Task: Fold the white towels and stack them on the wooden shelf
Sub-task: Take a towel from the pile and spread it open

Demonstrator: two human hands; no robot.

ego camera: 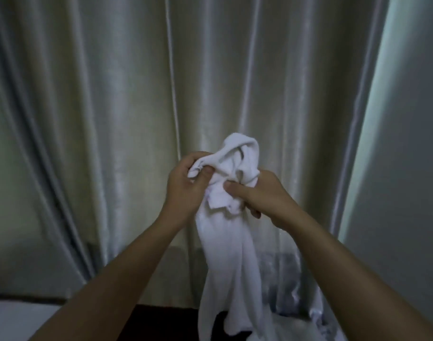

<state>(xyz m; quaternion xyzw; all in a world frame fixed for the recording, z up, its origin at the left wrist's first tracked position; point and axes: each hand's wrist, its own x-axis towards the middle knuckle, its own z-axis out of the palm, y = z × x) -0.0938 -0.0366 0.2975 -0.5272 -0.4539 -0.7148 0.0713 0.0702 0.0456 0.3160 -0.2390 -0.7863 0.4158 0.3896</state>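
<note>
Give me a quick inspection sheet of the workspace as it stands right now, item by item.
Surface: a dark surface shows at the bottom edge; no wooden shelf can be made out.
Job's things: one white towel, bunched at the top, unfolded, hanging down between the arms.
Clutter: more white cloth lies at the bottom right; a pale edge at the bottom left, too unclear to name.
Hands: left hand pinches the towel's upper edge; right hand grips the bunched part beside it.
Cables: nothing seen.
Surroundings: pale shiny curtain fills the background, with a plain wall to the right.
</note>
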